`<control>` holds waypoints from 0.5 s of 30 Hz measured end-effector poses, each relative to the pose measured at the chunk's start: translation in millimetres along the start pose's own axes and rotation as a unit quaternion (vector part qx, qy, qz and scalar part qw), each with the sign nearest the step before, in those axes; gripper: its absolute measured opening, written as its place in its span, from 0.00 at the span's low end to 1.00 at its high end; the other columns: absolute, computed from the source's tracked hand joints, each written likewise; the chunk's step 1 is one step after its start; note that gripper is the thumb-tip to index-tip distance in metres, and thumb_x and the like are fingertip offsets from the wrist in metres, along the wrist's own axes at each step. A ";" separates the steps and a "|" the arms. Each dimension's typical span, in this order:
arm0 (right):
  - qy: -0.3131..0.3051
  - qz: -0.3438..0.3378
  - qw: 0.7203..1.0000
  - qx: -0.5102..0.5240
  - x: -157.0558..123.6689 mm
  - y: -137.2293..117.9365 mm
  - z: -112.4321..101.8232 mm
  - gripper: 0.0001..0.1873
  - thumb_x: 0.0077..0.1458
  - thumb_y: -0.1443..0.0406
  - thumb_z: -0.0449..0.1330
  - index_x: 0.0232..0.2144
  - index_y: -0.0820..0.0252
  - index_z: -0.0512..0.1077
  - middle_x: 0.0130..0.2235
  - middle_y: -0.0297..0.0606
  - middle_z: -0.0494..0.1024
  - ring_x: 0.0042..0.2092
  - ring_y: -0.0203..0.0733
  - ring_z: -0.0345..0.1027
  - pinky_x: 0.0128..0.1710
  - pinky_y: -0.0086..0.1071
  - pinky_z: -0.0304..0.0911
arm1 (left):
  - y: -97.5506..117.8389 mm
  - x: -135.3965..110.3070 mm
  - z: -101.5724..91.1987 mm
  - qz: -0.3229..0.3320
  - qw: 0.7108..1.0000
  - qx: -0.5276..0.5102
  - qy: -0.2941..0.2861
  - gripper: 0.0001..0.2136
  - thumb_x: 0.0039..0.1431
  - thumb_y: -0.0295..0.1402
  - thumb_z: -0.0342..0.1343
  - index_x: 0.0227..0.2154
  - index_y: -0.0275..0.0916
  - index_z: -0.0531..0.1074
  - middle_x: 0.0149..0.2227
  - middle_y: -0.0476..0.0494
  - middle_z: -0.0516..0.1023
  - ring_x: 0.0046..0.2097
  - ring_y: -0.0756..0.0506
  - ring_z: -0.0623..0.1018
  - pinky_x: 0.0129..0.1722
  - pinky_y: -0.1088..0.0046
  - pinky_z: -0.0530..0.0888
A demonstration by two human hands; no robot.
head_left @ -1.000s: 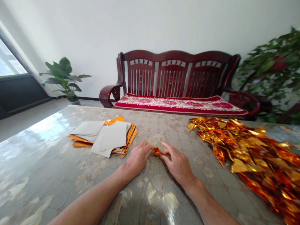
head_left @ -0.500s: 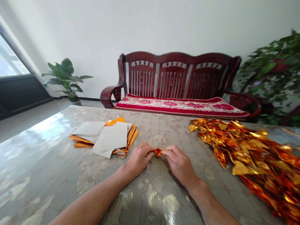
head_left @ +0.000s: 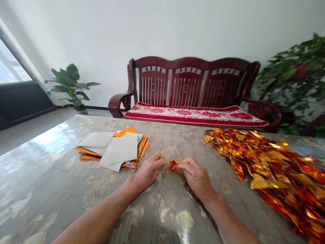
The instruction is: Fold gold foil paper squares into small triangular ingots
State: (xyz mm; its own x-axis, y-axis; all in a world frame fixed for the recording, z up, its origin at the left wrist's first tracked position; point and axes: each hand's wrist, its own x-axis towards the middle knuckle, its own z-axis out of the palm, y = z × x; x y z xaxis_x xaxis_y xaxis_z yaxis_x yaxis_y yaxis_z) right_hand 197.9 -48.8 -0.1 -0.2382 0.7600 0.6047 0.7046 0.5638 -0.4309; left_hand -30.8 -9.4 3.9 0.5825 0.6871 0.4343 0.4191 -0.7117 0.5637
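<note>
A small folded piece of shiny orange-gold foil paper (head_left: 173,164) is stretched between my two hands over the middle of the table. My left hand (head_left: 151,170) pinches its left end with thumb and fingers. On the other side, my right hand (head_left: 196,176) grips the right end the same way. Both ends are partly hidden by the fingertips. To the left of my left hand lies a stack of foil paper sheets (head_left: 122,149), grey-white backs up and orange edges showing. A large heap of folded gold foil pieces (head_left: 266,166) spreads to the right of my right hand.
The table (head_left: 83,200) has a glossy, floral-patterned cover. Beyond its far edge stands a dark red wooden bench (head_left: 188,83) with a red floral cushion (head_left: 193,113). Potted plants stand at the left (head_left: 73,84) and right (head_left: 299,74).
The foil piece has shifted slightly right, and its middle looks wider and more opened out. My hands have moved a little with it, both still pinching the ends.
</note>
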 end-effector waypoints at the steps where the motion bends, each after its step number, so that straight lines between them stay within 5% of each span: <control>1: 0.001 0.003 1.000 0.008 -0.2 0.4 0.2 0.14 0.62 0.71 0.53 0.36 0.53 0.78 0.34 0.34 0.73 0.36 0.35 0.70 0.38 0.26 0.65 | -0.6 -0.1 0.2 0.000 1.000 0.001 0.000 0.16 0.67 0.24 0.46 0.49 0.45 0.74 0.42 0.45 0.72 0.44 0.49 0.73 0.44 0.76 0.69; 15: -0.004 -0.024 1.000 0.015 -0.1 4.0 2.0 0.17 0.61 0.74 0.51 0.40 0.54 0.78 0.36 0.36 0.73 0.38 0.35 0.71 0.38 0.27 0.66 | -5.0 0.7 2.6 0.009 0.996 0.093 -0.010 0.12 0.67 0.25 0.48 0.42 0.42 0.76 0.39 0.46 0.74 0.40 0.49 0.75 0.40 0.77 0.70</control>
State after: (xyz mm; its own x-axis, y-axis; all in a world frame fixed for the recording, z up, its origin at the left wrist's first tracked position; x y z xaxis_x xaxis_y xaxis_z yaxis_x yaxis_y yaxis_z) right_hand 199.5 -46.0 -3.2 -0.2775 0.7338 0.6201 0.6713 0.6098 -0.4212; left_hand -30.7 -5.7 -0.5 0.6042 0.6725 0.4275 0.5298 -0.7397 0.4149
